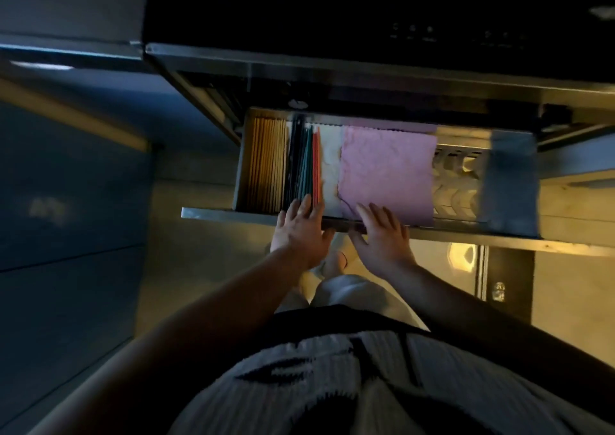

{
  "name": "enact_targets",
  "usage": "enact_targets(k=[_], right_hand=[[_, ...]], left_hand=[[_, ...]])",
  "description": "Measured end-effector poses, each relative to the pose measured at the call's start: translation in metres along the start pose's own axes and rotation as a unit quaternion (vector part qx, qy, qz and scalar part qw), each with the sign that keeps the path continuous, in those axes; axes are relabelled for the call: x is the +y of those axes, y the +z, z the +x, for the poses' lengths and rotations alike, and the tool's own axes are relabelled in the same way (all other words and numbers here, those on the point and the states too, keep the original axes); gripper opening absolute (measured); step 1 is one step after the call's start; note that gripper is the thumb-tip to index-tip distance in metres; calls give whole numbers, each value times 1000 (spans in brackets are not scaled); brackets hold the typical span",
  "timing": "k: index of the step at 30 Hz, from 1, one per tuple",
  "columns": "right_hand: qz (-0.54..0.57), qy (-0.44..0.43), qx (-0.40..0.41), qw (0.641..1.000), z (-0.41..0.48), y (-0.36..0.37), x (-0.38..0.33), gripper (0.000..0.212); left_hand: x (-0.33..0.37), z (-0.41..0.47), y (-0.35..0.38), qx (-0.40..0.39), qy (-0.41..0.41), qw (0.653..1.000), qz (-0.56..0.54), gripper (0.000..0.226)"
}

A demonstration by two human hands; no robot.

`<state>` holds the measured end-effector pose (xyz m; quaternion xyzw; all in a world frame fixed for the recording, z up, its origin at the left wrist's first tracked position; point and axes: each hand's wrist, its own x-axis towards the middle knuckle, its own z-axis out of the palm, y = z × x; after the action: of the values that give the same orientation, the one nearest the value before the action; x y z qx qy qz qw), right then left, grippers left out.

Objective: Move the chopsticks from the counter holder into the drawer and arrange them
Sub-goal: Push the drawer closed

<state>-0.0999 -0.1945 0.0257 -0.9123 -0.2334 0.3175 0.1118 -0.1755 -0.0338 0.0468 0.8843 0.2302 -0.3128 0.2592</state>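
Inside the pulled-out grey metal drawer (pixel 226 214), at its left end, a row of tan wooden chopsticks (pixel 266 164) lies lengthwise in the leftmost compartment, packed side by side. Just beside them, in the next narrow compartment, lie black, teal and red chopsticks (pixel 304 164), slightly fanned, with their near ends under our left hand (pixel 301 231). That hand's grip is apart: the fingers are straight and spread, the tips rest on the coloured sticks' near ends, and the palm is over the drawer's front rail. Our right hand (pixel 382 234) reaches over the same rail, its grip also apart, with straight fingers touching the near edge of a crinkled pink cloth (pixel 389 168). A white cloth (pixel 329 164) lies between the pink one and the coloured chopsticks. Right of the pink cloth sit pale chevron-shaped pieces (pixel 456 198) that we cannot identify. Above the drawer runs the edge of the dark desk (pixel 332 58).
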Motion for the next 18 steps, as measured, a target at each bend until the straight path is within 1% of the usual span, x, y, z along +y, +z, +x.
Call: enact_targets(k=[4, 7, 9, 11, 12, 13, 14, 15, 16, 17, 18], right_hand=[[-28, 72, -28, 997, -41, 18, 2, 65], [-3, 115, -40, 993, -64, 31, 3, 62], [49, 149, -30, 987, -75, 36, 2, 61], [96, 173, -3, 980, -81, 40, 3, 60], [132, 185, 9, 974, -82, 41, 4, 60], [179, 203, 19, 962, -82, 41, 5, 59], [236, 229, 28, 944, -81, 40, 6, 58], [299, 261, 35, 917, -80, 38, 7, 57], [363, 296, 38, 883, -79, 35, 7, 55], [429, 329, 35, 840, -77, 30, 7, 54], [496, 363, 31, 788, -76, 26, 9, 53]], left_hand=[[-15, -25, 13, -38, 37, 997, 51, 70], [-28, -36, 24, -62, 63, 995, 44, 75], [-34, -38, 32, -81, 50, 995, 0, 79], [-37, -39, 38, -100, 4, 992, -81, 79], [-36, -37, 40, -108, -31, 984, -141, 79], [-33, -35, 40, -115, -73, 967, -215, 78], [-30, -33, 39, -117, -120, 938, -303, 76], [-25, -31, 38, -122, -168, 895, -395, 73], [-22, -30, 36, -132, -210, 839, -484, 68], [-18, -31, 35, -148, -239, 776, -565, 62], [-15, -31, 33, -158, -248, 716, -633, 56]])
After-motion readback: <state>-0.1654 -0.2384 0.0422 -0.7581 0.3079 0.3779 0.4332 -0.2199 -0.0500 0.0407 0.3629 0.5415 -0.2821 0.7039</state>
